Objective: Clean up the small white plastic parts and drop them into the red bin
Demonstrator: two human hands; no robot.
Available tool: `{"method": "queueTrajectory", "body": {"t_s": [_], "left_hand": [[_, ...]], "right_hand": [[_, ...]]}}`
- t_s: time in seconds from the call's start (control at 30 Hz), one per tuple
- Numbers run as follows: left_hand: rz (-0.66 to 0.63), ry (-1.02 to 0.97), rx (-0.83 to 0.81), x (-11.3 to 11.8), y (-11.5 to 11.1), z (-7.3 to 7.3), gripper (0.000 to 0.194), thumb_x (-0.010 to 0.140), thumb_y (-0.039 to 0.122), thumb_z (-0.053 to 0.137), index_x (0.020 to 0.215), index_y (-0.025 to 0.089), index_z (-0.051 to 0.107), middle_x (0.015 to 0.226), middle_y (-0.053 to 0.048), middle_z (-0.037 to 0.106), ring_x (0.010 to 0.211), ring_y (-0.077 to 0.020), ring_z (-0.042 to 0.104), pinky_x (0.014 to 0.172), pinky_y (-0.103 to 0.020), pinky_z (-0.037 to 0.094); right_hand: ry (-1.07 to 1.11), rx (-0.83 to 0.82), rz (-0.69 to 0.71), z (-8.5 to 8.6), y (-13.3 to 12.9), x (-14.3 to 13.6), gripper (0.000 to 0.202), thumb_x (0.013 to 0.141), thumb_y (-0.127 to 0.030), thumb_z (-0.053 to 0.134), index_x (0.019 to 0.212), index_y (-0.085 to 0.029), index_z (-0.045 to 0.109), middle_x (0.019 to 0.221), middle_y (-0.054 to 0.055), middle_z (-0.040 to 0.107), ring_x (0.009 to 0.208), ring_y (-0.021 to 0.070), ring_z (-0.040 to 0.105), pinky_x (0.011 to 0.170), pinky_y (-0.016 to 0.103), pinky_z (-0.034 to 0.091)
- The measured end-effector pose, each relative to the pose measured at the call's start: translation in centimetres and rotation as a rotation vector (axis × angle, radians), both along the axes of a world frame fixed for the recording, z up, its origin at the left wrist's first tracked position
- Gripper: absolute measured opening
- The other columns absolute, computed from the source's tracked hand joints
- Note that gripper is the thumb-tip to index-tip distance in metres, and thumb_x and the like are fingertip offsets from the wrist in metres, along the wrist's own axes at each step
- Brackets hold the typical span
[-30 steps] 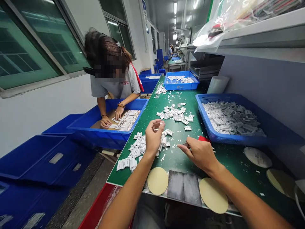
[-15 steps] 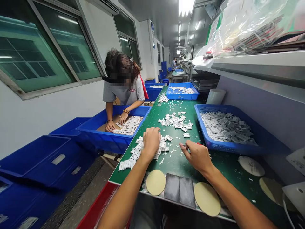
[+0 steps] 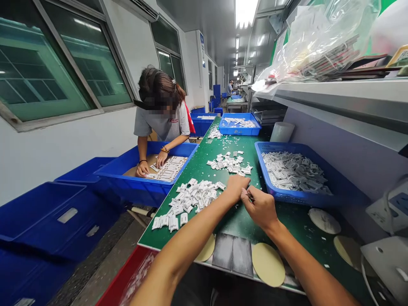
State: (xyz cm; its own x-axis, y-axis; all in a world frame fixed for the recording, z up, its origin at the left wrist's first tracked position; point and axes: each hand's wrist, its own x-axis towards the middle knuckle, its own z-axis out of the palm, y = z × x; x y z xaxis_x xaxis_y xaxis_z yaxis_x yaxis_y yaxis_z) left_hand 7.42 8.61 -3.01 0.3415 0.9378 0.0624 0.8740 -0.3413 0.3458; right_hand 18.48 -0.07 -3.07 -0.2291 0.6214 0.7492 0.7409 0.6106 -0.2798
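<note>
Right hand was curled closed on a small dark object, mostly hidden; left hand just beside, finger state impossible to tell. White parts lay heaped leftward, a second heap beyond, more in the blue basket rightward.

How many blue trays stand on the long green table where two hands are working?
2. The near tray stands to the right, beyond the right hand, heaped with white pieces; the far tray sits toward the far end of the table. Any behind them would be hidden.
</note>
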Motion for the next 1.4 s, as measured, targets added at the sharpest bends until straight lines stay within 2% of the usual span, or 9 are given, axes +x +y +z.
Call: {"method": "queueTrajectory", "body": {"t_s": [0.1, 0.27, 0.43, 0.6, 0.8, 0.93, 1.03, 1.27, 1.4], "left_hand": [[0.049, -0.092, -0.011, -0.3, 0.2, 0.0, 0.023, 0.089, 0.031, 0.059, 0.106, 0.016, 0.065, 0.108, -0.009, 0.066, 0.102, -0.0217, 0.061, 0.093, -0.044, 0.046], [0.119, -0.405, 0.078, -2.7, -1.4, 0.6, 0.034, 0.079, 0.014, 0.059, 0.111, 0.023, 0.066, 0.102, -0.007, 0.069, 0.098, -0.0232, 0.06, 0.089, -0.036, 0.042], [0.237, -0.803, 0.126, -5.2, -3.9, 1.1, 0.037, 0.08, 0.017, 0.05, 0.115, 0.018, 0.063, 0.09, -0.003, 0.065, 0.072, -0.0145, 0.054, 0.069, -0.025, 0.042], [0.271, -1.118, 0.126, -7.3, -6.2, 1.1, 0.026, 0.08, 0.028, 0.059, 0.102, 0.016, 0.067, 0.081, -0.001, 0.058, 0.073, -0.0123, 0.049, 0.068, -0.022, 0.039], [0.228, -1.435, -0.065, -8.8, -6.8, 1.1, 0.042, 0.072, 0.043, 0.074, 0.104, 0.018, 0.064, 0.082, -0.001, 0.061, 0.071, -0.0109, 0.055, 0.061, -0.021, 0.043], [0.116, -1.665, -0.326, -9.2, -7.3, 1.6, 0.04, 0.066, 0.035, 0.083, 0.097, 0.018, 0.064, 0.085, -0.001, 0.064, 0.072, -0.009, 0.059, 0.06, -0.019, 0.045], [0.03, -1.673, -0.449, -8.9, -8.0, 1.9, 0.032, 0.069, 0.031, 0.082, 0.094, 0.017, 0.066, 0.088, -0.002, 0.066, 0.074, -0.0092, 0.06, 0.063, -0.02, 0.048], [-0.048, -1.587, -0.523, -8.1, -9.4, 2.1, 0.024, 0.078, 0.03, 0.076, 0.099, 0.019, 0.07, 0.091, -0.005, 0.068, 0.08, -0.0122, 0.063, 0.068, -0.023, 0.051], [-0.039, -1.519, -0.512, -7.8, -9.6, 1.9, 0.032, 0.079, 0.033, 0.074, 0.109, 0.021, 0.07, 0.1, -0.007, 0.068, 0.086, -0.0148, 0.063, 0.07, -0.024, 0.051]], "right_hand": [[0.005, -0.002, 0.007, 0.0, -0.1, 0.0, 0.032, 0.094, -0.032, 0.047, 0.063, -0.021, 0.046, 0.054, -0.004, 0.048, 0.048, 0.0099, 0.04, 0.055, 0.026, 0.027], [0.027, 0.002, 0.007, 0.0, -0.1, 0.2, 0.031, 0.094, -0.031, 0.049, 0.064, -0.021, 0.046, 0.055, -0.004, 0.047, 0.049, 0.0095, 0.04, 0.055, 0.025, 0.027], [0.021, 0.023, 0.016, 0.0, -0.3, -0.1, 0.033, 0.093, -0.031, 0.05, 0.062, -0.02, 0.047, 0.054, -0.004, 0.047, 0.048, 0.0089, 0.037, 0.054, 0.025, 0.027], [0.011, 0.025, 0.03, 0.1, -0.5, -0.3, 0.033, 0.093, -0.031, 0.051, 0.062, -0.02, 0.047, 0.053, -0.005, 0.045, 0.047, 0.0086, 0.036, 0.053, 0.024, 0.028], [0.028, -0.073, 0.08, 0.0, -0.6, -0.5, 0.031, 0.094, -0.034, 0.051, 0.066, -0.02, 0.052, 0.054, -0.004, 0.05, 0.046, 0.0086, 0.041, 0.052, 0.023, 0.031], [0.099, -0.19, 0.179, 0.2, -1.1, -1.0, 0.024, 0.094, -0.04, 0.053, 0.101, -0.018, 0.063, 0.064, -0.003, 0.06, 0.05, 0.009, 0.05, 0.053, 0.022, 0.038], [0.112, -0.206, 0.242, 0.2, -1.4, -1.4, 0.034, 0.093, -0.041, 0.055, 0.117, -0.017, 0.059, 0.063, -0.004, 0.058, 0.05, 0.0091, 0.051, 0.052, 0.021, 0.04], [0.21, -0.086, 0.228, 0.3, -1.8, -1.7, 0.013, 0.093, -0.029, 0.058, 0.098, -0.018, 0.062, 0.056, -0.007, 0.051, 0.043, 0.0062, 0.042, 0.046, 0.02, 0.033], [0.215, -0.051, 0.206, 0.2, -1.8, -1.6, 0.012, 0.091, -0.025, 0.061, 0.1, -0.017, 0.064, 0.058, -0.006, 0.055, 0.045, 0.0059, 0.044, 0.048, 0.02, 0.034]]}}
